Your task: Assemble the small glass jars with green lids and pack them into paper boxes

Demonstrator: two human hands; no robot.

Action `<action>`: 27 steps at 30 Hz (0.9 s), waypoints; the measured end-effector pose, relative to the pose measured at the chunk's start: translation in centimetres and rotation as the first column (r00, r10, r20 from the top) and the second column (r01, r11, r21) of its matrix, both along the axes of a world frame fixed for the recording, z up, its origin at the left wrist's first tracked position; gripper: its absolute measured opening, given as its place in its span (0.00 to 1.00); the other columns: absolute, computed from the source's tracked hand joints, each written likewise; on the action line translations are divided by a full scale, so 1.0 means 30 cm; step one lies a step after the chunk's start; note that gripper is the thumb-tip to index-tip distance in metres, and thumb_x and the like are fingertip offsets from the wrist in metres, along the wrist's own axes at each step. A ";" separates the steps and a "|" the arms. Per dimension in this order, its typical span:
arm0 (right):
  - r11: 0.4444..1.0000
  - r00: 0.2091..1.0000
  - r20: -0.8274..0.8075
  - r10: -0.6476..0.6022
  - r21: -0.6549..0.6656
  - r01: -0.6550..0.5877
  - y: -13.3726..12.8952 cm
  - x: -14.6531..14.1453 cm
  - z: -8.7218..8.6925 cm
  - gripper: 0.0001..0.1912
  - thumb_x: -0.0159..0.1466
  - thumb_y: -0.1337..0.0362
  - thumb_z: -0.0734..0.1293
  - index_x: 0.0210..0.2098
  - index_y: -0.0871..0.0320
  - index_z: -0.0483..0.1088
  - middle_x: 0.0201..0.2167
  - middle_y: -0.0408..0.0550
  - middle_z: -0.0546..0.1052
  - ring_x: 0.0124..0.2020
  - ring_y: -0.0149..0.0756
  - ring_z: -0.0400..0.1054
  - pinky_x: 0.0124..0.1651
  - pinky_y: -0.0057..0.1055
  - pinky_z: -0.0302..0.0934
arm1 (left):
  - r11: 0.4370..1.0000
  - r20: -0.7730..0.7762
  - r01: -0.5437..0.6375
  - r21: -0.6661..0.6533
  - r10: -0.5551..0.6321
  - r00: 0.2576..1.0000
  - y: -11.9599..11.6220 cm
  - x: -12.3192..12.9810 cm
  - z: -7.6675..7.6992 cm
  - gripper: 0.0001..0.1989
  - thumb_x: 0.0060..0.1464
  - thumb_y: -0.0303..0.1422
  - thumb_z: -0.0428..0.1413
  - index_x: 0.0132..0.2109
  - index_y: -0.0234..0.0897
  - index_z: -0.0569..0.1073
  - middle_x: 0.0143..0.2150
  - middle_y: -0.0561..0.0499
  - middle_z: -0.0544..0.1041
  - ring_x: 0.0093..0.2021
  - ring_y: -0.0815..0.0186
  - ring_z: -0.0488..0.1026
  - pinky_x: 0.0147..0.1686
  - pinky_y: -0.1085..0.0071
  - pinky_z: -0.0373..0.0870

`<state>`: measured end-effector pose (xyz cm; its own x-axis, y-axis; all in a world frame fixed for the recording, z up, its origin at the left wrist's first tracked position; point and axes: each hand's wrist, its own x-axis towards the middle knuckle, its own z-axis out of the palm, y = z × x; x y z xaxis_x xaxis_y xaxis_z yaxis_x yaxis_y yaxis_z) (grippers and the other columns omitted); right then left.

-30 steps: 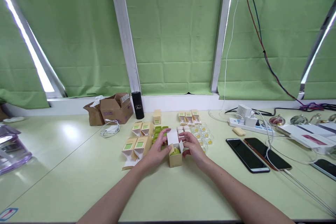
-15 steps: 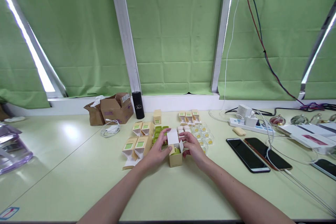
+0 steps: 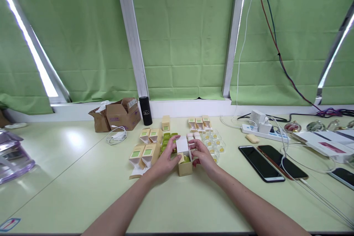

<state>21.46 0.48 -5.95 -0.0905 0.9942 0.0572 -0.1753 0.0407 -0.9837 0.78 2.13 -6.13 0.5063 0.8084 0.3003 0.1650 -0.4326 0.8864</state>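
Observation:
A small tan cardboard box (image 3: 185, 170) stands on the table in front of me, its lid with the white inside raised at the back. In it sits a green item (image 3: 186, 159), partly hidden by the box walls. My left hand (image 3: 167, 158) grips the box's left side, thumb on a side flap. On the opposite side, my right hand (image 3: 204, 155) has its curved fingers against the right flap and wall. Several green pieces (image 3: 166, 142) lie behind my left hand, and clear domed pieces with yellow centres (image 3: 217, 143) lie behind my right.
Open tan boxes (image 3: 151, 151) stand left of my hands, with smaller ones (image 3: 199, 123) farther back. A brown carton (image 3: 121, 115) and a black cylinder (image 3: 145, 111) are at the back left. Phones (image 3: 261, 163), cables and a power strip (image 3: 262, 132) lie to the right.
The box's right flap, which stuck up beside my right fingers, now sits lower and farther in. My hands have hardly moved.

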 end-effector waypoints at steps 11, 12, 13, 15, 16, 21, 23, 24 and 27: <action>0.999 0.998 0.055 0.024 0.033 -0.026 0.012 -0.011 -0.050 0.28 0.51 0.57 0.72 0.51 0.50 0.67 0.43 0.43 0.70 0.28 0.31 0.67 0.19 0.23 0.54 | 1.000 0.005 0.005 0.006 -0.005 1.000 -0.015 0.008 0.017 0.35 0.69 0.37 0.55 0.76 0.46 0.50 0.66 0.39 0.74 0.65 0.50 0.73 0.67 0.50 0.68; 0.999 0.998 0.060 0.027 0.034 -0.029 0.011 -0.012 -0.052 0.28 0.52 0.57 0.72 0.52 0.50 0.66 0.43 0.43 0.70 0.29 0.31 0.67 0.19 0.22 0.54 | 1.000 0.004 0.002 0.006 -0.003 1.000 -0.016 0.008 0.017 0.35 0.69 0.37 0.55 0.76 0.46 0.50 0.66 0.39 0.74 0.65 0.50 0.73 0.67 0.50 0.68; 0.999 0.997 0.065 0.029 0.036 -0.031 0.011 -0.012 -0.053 0.28 0.52 0.57 0.72 0.52 0.50 0.66 0.43 0.43 0.70 0.29 0.31 0.67 0.19 0.22 0.54 | 1.000 0.002 0.002 0.004 -0.002 1.000 -0.017 0.008 0.019 0.35 0.69 0.37 0.55 0.76 0.46 0.50 0.66 0.39 0.73 0.65 0.50 0.73 0.67 0.50 0.68; 0.999 0.997 0.077 0.028 0.039 -0.031 0.010 -0.013 -0.053 0.28 0.52 0.56 0.71 0.52 0.50 0.66 0.44 0.43 0.69 0.29 0.30 0.67 0.19 0.21 0.54 | 1.000 0.004 0.005 -0.002 -0.005 1.000 -0.020 0.009 0.023 0.35 0.69 0.37 0.55 0.76 0.46 0.50 0.67 0.39 0.73 0.65 0.50 0.73 0.66 0.50 0.69; 0.999 0.996 0.085 0.025 0.041 -0.028 0.010 -0.013 -0.053 0.29 0.52 0.56 0.71 0.52 0.50 0.66 0.44 0.43 0.69 0.28 0.30 0.67 0.18 0.21 0.54 | 1.000 0.004 0.008 -0.005 -0.008 1.000 -0.022 0.009 0.025 0.35 0.69 0.37 0.55 0.76 0.47 0.50 0.67 0.39 0.73 0.65 0.50 0.73 0.66 0.51 0.69; 0.998 0.993 0.118 0.028 0.050 -0.034 0.009 -0.013 -0.052 0.29 0.53 0.55 0.71 0.53 0.51 0.65 0.45 0.44 0.68 0.28 0.30 0.67 0.17 0.23 0.55 | 1.000 0.000 0.011 0.001 -0.011 1.000 -0.024 0.010 0.027 0.35 0.68 0.37 0.56 0.75 0.47 0.50 0.66 0.40 0.74 0.64 0.50 0.73 0.66 0.50 0.69; 0.998 0.992 0.122 0.031 0.055 -0.038 0.009 -0.012 -0.053 0.29 0.53 0.55 0.71 0.53 0.51 0.65 0.45 0.44 0.68 0.28 0.30 0.66 0.17 0.23 0.55 | 1.000 -0.001 0.009 0.010 -0.009 1.000 -0.023 0.010 0.025 0.35 0.68 0.38 0.56 0.75 0.47 0.50 0.67 0.40 0.74 0.64 0.51 0.73 0.65 0.51 0.69; 0.998 0.992 0.120 0.030 0.057 -0.037 0.009 -0.012 -0.053 0.29 0.53 0.55 0.71 0.53 0.51 0.65 0.45 0.44 0.69 0.28 0.31 0.66 0.17 0.24 0.55 | 1.000 -0.003 0.009 0.015 -0.009 1.000 -0.022 0.010 0.025 0.35 0.69 0.38 0.55 0.75 0.46 0.49 0.67 0.40 0.73 0.64 0.51 0.73 0.65 0.51 0.69; 0.997 0.994 0.110 0.030 0.063 -0.037 0.009 -0.012 -0.055 0.29 0.53 0.55 0.72 0.53 0.51 0.65 0.45 0.44 0.68 0.27 0.30 0.66 0.17 0.24 0.54 | 1.000 -0.006 0.010 0.026 -0.010 1.000 -0.022 0.011 0.025 0.35 0.69 0.36 0.55 0.75 0.46 0.49 0.67 0.39 0.73 0.65 0.50 0.73 0.66 0.51 0.68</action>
<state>21.09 0.74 -7.61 -0.1330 0.9850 0.1098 -0.0700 0.1012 -0.9924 1.11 1.45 -5.39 0.5163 0.7951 0.3182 0.1661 -0.4575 0.8736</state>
